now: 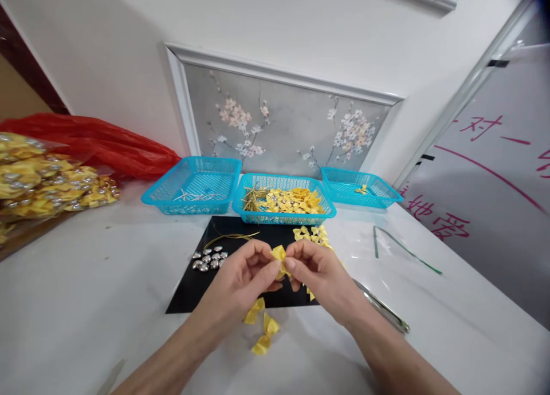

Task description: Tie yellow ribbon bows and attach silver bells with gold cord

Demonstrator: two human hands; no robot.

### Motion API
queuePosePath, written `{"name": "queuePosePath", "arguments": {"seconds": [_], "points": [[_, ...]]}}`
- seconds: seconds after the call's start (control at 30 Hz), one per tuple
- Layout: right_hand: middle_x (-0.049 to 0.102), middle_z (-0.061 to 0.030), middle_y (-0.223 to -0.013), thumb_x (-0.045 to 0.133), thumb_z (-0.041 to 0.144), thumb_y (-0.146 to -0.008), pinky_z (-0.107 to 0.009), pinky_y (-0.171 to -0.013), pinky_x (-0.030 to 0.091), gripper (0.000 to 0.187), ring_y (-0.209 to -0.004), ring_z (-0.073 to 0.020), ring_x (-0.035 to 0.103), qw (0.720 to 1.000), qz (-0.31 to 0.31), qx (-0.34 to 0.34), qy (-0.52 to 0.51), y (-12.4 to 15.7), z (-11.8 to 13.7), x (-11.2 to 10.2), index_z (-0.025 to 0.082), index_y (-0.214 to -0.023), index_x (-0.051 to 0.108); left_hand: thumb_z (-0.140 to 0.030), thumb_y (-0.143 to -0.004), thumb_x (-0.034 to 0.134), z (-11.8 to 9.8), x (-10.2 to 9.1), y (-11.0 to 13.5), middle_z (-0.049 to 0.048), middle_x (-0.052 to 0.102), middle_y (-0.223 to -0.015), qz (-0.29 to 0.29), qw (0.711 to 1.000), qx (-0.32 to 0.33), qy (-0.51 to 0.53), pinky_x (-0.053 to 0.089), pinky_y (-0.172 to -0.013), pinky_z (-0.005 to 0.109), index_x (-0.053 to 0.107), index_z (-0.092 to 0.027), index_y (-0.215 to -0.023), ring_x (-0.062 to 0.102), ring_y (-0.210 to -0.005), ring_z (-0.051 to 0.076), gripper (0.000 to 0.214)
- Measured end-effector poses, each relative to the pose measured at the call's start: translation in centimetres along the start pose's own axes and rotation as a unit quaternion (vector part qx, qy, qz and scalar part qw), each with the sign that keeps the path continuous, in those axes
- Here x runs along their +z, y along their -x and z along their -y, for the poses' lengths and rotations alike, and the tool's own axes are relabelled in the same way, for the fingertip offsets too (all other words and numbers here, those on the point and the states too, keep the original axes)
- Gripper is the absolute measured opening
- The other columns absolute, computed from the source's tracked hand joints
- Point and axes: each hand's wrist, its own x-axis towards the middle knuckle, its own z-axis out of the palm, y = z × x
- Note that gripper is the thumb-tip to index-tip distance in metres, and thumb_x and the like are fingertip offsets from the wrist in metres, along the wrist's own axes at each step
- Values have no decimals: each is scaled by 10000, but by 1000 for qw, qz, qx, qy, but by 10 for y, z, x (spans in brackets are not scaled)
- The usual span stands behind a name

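Your left hand (pixel 240 277) and right hand (pixel 320 272) both pinch one little yellow bow (pixel 278 252) above the black mat (pixel 193 292).

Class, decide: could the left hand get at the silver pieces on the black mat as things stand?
Probably yes: the silver pieces lie uncovered close beside the left hand, nothing between, though it pinches a yellow bow.
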Motion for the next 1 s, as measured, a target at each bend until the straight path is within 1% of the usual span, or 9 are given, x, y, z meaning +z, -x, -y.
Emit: {"name": "queuePosePath", "arguments": {"seconds": [0.13,0.3,0.37,0.47,0.57,0.67,0.83,0.93,1.0], "points": [[529,46,-602,626,390,-819,-200,-507,401,241,-514,-77,502,1000,9,-4,15,0,-3,2,167,-781,541,-341,-825,627,4,-1,-3,-50,540,-627,-71,992,59,-81,462,-589,212,541,-197,-730,527,-610,105,193],[503,37,-655,574,402,-854,-207,-501,418,232,-549,-89,478,1000,2,-13,26,0,-8,7,175,-825,532,-323,-836,613,8,-2,-5,-50,520,-616,-49,993,57,-92,422,-542,185,569,-189,-703,492,-596,96,194],[480,38,-660,539,419,-877,-207,-492,403,245,-549,-90,458,999,-6,-24,35,1,-11,8,180,-825,527,-321,-826,631,7,-2,-4,-50,518,-624,-40,996,44,-65,448,-574,188,575,-187,-694,496,-608,96,196],[433,51,-632,520,410,-897,-205,-479,342,243,-529,-83,405,998,-27,-44,42,1,-14,10,187,-802,519,-314,-807,661,6,1,-1,-43,538,-663,-32,999,-12,14,503,-662,222,579,-187,-692,524,-650,102,190],[409,51,-643,516,393,-905,-211,-500,318,232,-553,-86,381,994,-80,-64,23,2,-15,12,193,-786,512,-273,-800,667,8,4,0,-21,572,-705,-15,991,-74,106,518,-699,237,584,-180,-680,546,-699,111,173],[417,43,-668,518,378,-904,-212,-526,321,225,-588,-93,377,990,-120,-79,14,3,-14,12,192,-778,513,-235,-792,675,12,7,1,-12,562,-700,-1,981,-107,160,518,-688,229,586,-170,-663,535,-690,105,170],[415,47,-636,538,390,-888,-208,-511,305,249,-569,-90,371,993,-94,-59,24,1,-10,8,185,-748,520,-307,-822,660,8,6,2,3,574,-784,2,983,-114,146,522,-719,246,597,-180,-737,550,-782,128,166],[425,47,-615,560,402,-868,-209,-499,292,265,-555,-88,364,995,-77,-45,42,0,-9,7,172,-738,546,-416,-832,632,2,5,2,10,588,-827,-8,989,-101,104,528,-734,283,602,-199,-837,562,-829,155,219],[447,42,-621,577,405,-852,-209,-505,300,264,-562,-88,376,995,-71,-43,53,0,-9,8,163,-746,568,-448,-820,635,1,5,2,0,572,-778,-14,995,-85,60,531,-716,283,603,-190,-812,554,-789,151,260]]}}
